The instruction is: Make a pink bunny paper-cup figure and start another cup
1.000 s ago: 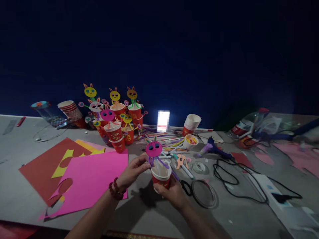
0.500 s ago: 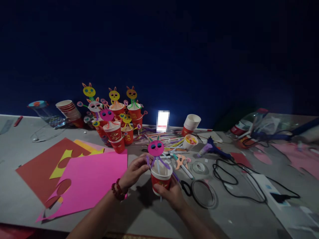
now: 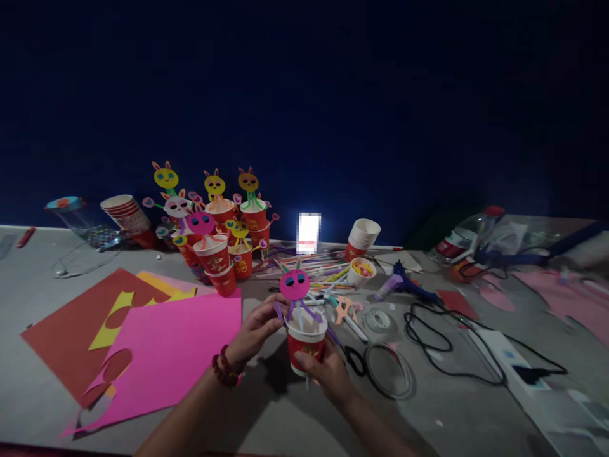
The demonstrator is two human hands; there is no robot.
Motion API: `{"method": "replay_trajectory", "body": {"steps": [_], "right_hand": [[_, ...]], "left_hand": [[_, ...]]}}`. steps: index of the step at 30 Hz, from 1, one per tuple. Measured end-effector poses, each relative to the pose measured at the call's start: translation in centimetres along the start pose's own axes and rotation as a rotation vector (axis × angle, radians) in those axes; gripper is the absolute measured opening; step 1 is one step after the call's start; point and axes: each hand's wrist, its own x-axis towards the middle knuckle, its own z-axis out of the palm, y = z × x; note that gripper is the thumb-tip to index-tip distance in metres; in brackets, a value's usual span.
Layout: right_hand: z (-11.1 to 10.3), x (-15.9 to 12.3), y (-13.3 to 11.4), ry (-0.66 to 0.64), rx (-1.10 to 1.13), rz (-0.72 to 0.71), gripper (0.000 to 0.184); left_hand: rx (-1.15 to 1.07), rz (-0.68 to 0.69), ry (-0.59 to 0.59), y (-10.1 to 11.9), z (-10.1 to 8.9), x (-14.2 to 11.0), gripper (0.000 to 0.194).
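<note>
Head view: one red paper cup (image 3: 297,346), upright, near the front middle of the tabletop (image 3: 266,419); pink-faced figure (image 3: 295,285) with purple limbs standing in its mouth. Right hand (image 3: 328,371): closed around the cup's side, thumb across the front. Left hand (image 3: 258,324): partly curled, fingertips at a purple limb beside the rim; whether it pinches cannot be told.

Surroundings, left: pink sheet (image 3: 181,355) overlapping a red-brown sheet (image 3: 59,336), just beside the left wrist; behind, a cluster of cup figures (image 3: 214,254) and a leaning stack of cups (image 3: 126,216). Beyond the cup: loose, crossing sticks (image 3: 304,261). Right: black loop handle (image 3: 362,363) and wide tape ring (image 3: 408,376), near the right hand; farther off, black cable (image 3: 497,384) and white power strip (image 3: 511,358).

Edges and room: plain grey surface between the forearms, reaching toward the front edge; dark blue backdrop (image 3: 304,114) along the rear edge.
</note>
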Motion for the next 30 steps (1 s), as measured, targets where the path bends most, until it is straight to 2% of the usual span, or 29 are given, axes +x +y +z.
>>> {"method": "replay_trajectory", "body": {"steps": [3,8,13,20,25,30], "right_hand": [[-0.2,0.1,0.7,-0.026,0.092,0.022,0.056],[-0.2,-0.1,0.9,-0.049,0.162,0.064,0.052],[0.4,-0.5,0.1,-0.12,0.271,0.132,0.053],[0.9,-0.8,-0.4,-0.06,0.292,0.135,0.056],[0.8,-0.8,-0.3,-0.056,0.242,0.116,0.055],[0.7,-0.9,-0.4,-0.094,0.247,0.14,0.055]], "left_hand": [[-0.02,0.01,-0.041,0.6,-0.1,0.2,0.02],[-0.009,0.041,-0.067,1.6,-0.3,0.5,0.024],[-0.061,0.054,-0.02,1.4,-0.2,0.2,0.025],[-0.056,-0.013,0.056,1.3,-0.1,-0.3,0.025],[-0.198,-0.136,0.075,0.6,0.0,-0.8,0.03],[-0.348,-0.085,0.099,0.3,0.6,-0.8,0.029]]}}
